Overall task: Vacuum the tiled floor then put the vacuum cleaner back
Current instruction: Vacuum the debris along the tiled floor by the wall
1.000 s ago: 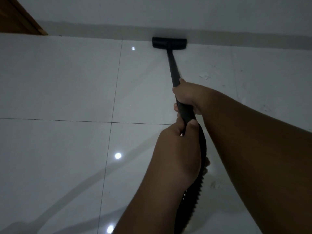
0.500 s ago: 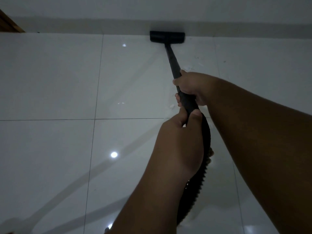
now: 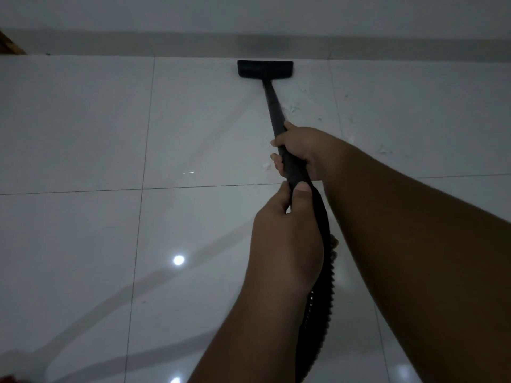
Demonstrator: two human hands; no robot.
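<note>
Our right hand [image 3: 304, 150] and left hand [image 3: 284, 233] clamp wand [image 3: 272, 106] | floor head [image 3: 265, 69] near wall base [image 3: 166, 42] | bare tiled floor [image 3: 83, 134] left

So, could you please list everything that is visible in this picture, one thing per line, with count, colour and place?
vacuum floor head: one, black, far end of the floor, close to the skirting
vacuum wand: one, black, runs from the floor head back to the hands
ribbed hose: one, black, hangs down from the wand between the forearms
tiled floor: large glossy white tiles with thin dark joints, fills most of the view
white debris bits: several, white, scattered on the tile right of the wand
skirting: one grey band, along the base of the wall at the top
wooden edge: one, brown, top left corner
right hand: one, grips the wand, farther forward
left hand: one, grips the wand's rear end, nearer the camera
</note>
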